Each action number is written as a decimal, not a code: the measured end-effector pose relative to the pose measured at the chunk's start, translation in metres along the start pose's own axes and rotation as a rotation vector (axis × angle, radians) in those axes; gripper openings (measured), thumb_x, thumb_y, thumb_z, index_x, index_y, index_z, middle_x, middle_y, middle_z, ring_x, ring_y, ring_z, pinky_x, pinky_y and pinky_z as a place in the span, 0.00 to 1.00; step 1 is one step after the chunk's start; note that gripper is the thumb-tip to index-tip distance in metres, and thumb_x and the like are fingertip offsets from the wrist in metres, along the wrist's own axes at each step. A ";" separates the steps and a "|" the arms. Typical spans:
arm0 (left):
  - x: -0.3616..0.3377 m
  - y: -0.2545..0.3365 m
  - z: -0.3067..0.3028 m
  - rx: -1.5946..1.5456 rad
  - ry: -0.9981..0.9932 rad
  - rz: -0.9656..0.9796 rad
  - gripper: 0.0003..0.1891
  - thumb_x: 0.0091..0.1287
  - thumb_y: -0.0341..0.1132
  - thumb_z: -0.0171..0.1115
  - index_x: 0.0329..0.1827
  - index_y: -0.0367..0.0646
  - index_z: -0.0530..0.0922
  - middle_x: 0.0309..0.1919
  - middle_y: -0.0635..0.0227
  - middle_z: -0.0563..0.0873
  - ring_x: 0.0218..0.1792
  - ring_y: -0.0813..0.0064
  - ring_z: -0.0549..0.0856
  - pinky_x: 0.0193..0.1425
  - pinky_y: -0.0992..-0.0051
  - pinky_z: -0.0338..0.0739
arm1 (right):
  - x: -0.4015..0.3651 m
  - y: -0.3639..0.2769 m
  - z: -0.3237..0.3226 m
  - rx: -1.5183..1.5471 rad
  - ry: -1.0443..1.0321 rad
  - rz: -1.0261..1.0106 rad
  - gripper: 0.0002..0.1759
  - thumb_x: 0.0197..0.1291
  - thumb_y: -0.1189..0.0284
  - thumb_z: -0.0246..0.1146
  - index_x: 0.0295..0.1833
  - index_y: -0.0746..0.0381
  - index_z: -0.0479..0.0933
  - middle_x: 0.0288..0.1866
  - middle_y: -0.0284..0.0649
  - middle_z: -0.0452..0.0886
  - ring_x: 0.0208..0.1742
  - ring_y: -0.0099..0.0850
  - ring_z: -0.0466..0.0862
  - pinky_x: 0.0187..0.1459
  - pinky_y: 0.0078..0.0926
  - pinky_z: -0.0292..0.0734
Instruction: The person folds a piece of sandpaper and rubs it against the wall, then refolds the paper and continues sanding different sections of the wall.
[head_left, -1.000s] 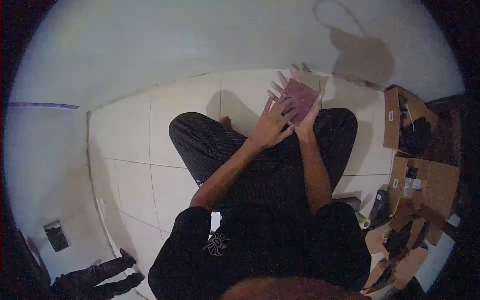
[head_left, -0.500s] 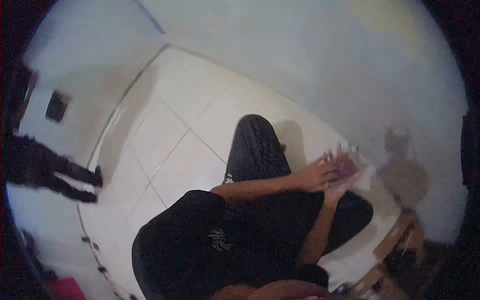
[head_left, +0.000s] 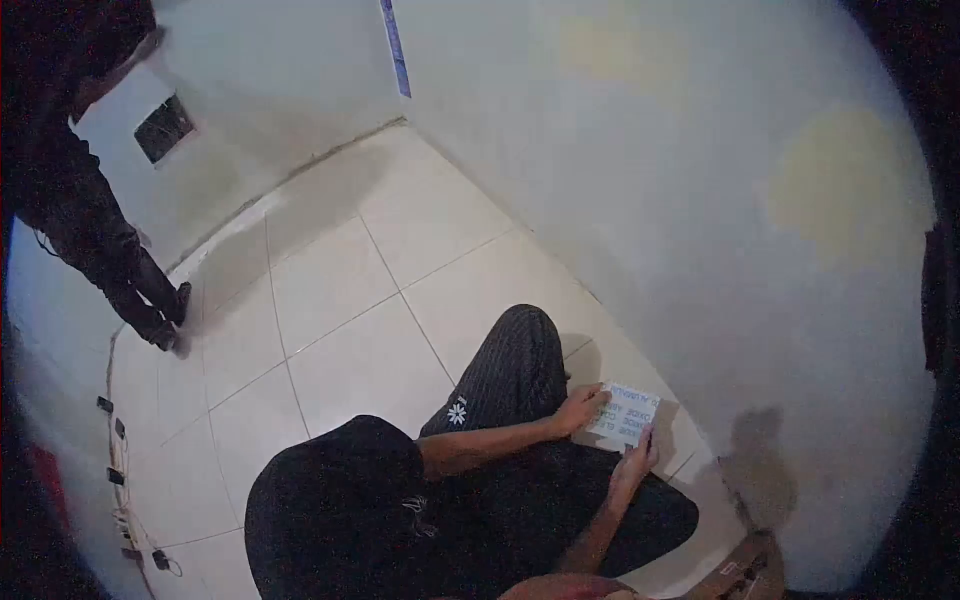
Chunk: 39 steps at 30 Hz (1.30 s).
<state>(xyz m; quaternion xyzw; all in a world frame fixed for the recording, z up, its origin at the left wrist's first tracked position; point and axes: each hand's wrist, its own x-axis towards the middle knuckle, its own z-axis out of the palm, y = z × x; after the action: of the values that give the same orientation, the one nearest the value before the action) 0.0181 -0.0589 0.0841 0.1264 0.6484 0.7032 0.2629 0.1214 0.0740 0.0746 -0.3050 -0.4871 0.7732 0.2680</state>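
A small piece of sandpaper (head_left: 622, 412) is held in front of the wall, over my folded legs. Its white, printed back faces me, with rows of grey-blue letters partly readable. My left hand (head_left: 578, 411) grips its left edge. The lower right corner is pinched by my right hand (head_left: 637, 456). Both hands are closed on the piece. Beneath them lie my dark trousers (head_left: 520, 355); the sandpaper's other face is hidden.
A pale wall (head_left: 650, 150) with yellowish patches rises at the right. Another person (head_left: 85, 200) in dark clothes stands at left, near a dark square (head_left: 163, 130) in the wall. Cables with black adapters (head_left: 116, 477) lie along the left floor. Something brown (head_left: 745, 575) sits at bottom right.
The sandpaper has turned from its reddish face to its white printed back. My hands have parted to its edges. The view has shifted, and the other person appears higher and larger.
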 end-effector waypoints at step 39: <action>0.086 -0.076 0.007 0.216 0.112 -0.236 0.26 0.75 0.52 0.45 0.62 0.37 0.71 0.34 0.55 0.83 0.32 0.62 0.85 0.43 0.62 0.80 | 0.030 0.065 -0.023 -0.291 -0.311 -0.237 0.14 0.73 0.69 0.51 0.49 0.72 0.71 0.36 0.43 0.76 0.39 0.29 0.74 0.45 0.32 0.72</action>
<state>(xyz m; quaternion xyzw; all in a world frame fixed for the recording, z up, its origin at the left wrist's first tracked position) -0.0344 -0.0054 -0.0036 0.0373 0.7443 0.5995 0.2920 0.1109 0.0838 0.0006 -0.1583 -0.6612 0.6956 0.2321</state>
